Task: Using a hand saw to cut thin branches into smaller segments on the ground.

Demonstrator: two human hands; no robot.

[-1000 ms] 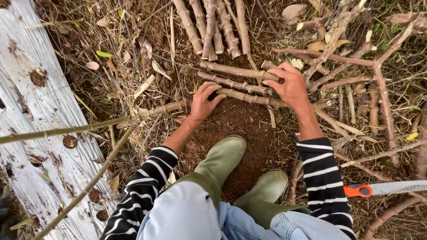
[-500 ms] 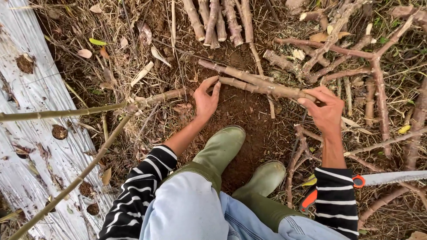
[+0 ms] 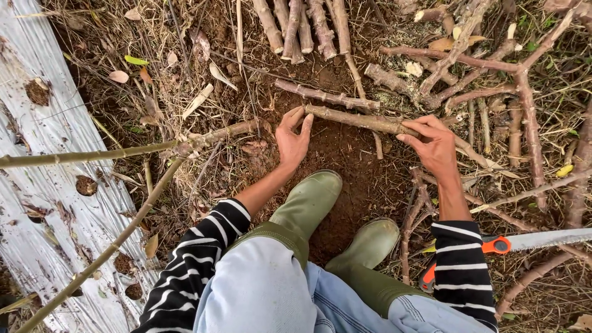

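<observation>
— Knobbly brown cut stem, where's it at?
— Lying crosswise on bare red-brown soil, just above the green rubber boots. Left hand has fingertips touching its left end, fingers spread loose, not wrapped. Right hand pinches its right end w/ thumb and fingers.
— Anything hidden or cut off?
— Far left, white plastic sheet w/ dirt-filled holes runs off frame. Thin pale bamboo poles cross it. Top centre, bundle of cut brown stems is cropped at the edge. Right, orange-handled saw: grip partly behind the striped sleeve, blade tip out of frame.
— Texture?
— Stems rough, noded; ground littered w/ dry twigs.
</observation>
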